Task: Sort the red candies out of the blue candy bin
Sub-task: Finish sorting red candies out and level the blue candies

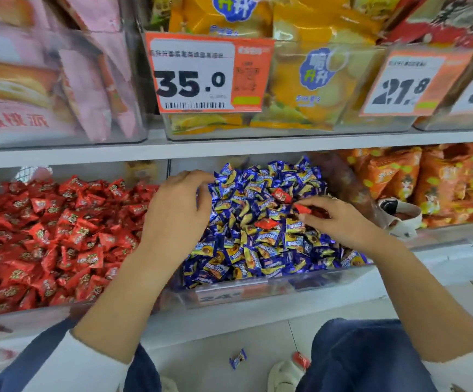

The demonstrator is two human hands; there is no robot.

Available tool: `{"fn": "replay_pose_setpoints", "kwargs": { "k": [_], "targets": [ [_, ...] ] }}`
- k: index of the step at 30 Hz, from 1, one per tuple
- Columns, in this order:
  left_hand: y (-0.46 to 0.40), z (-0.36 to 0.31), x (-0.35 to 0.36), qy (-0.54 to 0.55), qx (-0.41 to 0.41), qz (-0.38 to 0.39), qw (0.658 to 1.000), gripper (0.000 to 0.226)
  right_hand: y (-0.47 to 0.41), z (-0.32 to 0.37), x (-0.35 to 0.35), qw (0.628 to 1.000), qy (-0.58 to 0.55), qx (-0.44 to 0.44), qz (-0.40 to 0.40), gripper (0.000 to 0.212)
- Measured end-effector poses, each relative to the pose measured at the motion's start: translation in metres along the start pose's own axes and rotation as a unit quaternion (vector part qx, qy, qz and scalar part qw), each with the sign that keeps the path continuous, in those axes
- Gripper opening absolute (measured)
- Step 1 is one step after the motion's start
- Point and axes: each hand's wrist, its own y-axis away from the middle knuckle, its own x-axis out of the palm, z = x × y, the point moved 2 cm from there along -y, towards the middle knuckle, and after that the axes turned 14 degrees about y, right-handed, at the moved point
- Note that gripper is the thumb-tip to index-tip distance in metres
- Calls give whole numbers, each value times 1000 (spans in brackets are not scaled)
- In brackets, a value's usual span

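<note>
1. A picking step is judged to be in hand: a red candy point(303, 208) is pinched between thumb and fingertips of the right hand point(340, 222), just above the heap in the blue candy bin point(258, 292).
2. The left hand point(176, 213) is laid at the bin's left edge, fingers curled down into the blue candies point(258, 250); whether anything is held beneath them cannot be told.
3. The pinched candy is seen with its long axis roughly level, running left to right and tilted slightly down to the right; its free end is pointed left, toward the middle of the heap.
4. Two more red candies are left on the heap: one point(282, 195) near the back, just above the pinched one, and one point(266, 223) lower, to the left of the right hand.
5. The red candy bin point(31, 312) is set directly to the left, touching or just beside the blue one.
6. The next move is judged to call for the pinched candy being carried left, past the left forearm, and released over the red heap; the grip must be kept firm, as the wrapper looks slippery.
7. A blue candy point(238, 358) and a red wrapper point(301, 359) are seen lying on the floor below.
</note>
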Motion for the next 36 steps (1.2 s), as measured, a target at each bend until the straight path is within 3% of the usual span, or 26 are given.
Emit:
{"fn": "replay_pose_setpoints", "kwargs": {
  "k": [6,9,12,15,18,21,25,30,33,36],
  "targets": [
    [0,-12,71,49,-57,234,969,31,-1,-7,-7,998,28,14,-51,33],
    [1,-12,93,45,-73,299,950,41,-2,-21,-10,997,64,36,-16,34],
    [0,-10,99,35,-89,283,954,41,3,-29,-11,998,28,36,38,48],
    [-8,-13,95,51,-65,204,976,23,7,-25,-7,998,28,33,42,57],
    [-22,-19,94,101,-95,146,980,14,3,-17,-6,992,118,21,-33,45],
    [-37,-18,100,105,-144,164,970,25,0,-11,-12,985,129,26,-109,32],
    [-54,8,87,-36,-170,149,973,26,3,-2,-18,990,46,27,-133,25],
    [-52,47,88,-165,-211,246,932,20,3,-2,-1,988,155,11,-17,37],
    [-41,41,100,-171,-232,319,903,21,-2,-6,3,993,117,10,-17,30],
    [-31,43,109,-169,-269,341,885,22,-4,-7,4,993,114,5,-11,28]
  ]
}}
